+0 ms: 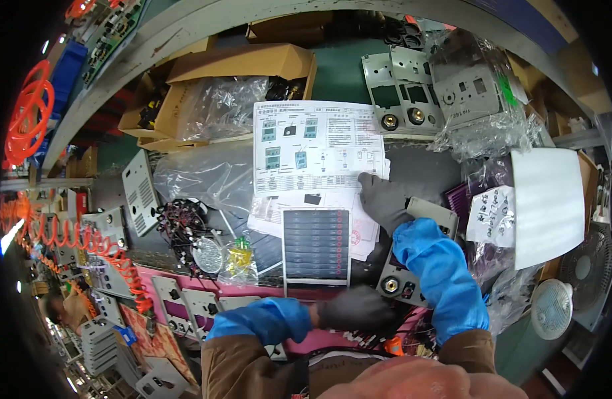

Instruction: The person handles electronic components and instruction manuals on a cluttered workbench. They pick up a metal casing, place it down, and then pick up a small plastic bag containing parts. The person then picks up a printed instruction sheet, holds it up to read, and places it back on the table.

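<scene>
My right hand (385, 201), in a dark glove, grips the lower right edge of a printed instruction sheet (319, 149) with small pictures and tables. More papers (369, 229) lie under that sheet. Below them is a dark striped panel strip sheet (317, 245) in a pale frame. My left hand (358, 310), also gloved, is nearer to me with its fingers closed; whatever they hold is hidden. Beside it are thin wires with small connectors (366, 338) and a grey metal panel (389, 285) with a brass fitting, partly covered by my right sleeve.
Left of the papers lie a tangle of dark wires (183, 229), a bag of yellow parts (240, 256) and a slotted metal plate (140, 193). Cardboard boxes (246, 61) and metal housings (404, 90) stand behind. White foam (548, 207) is at the right; an orange coiled hose (86, 233) hangs left.
</scene>
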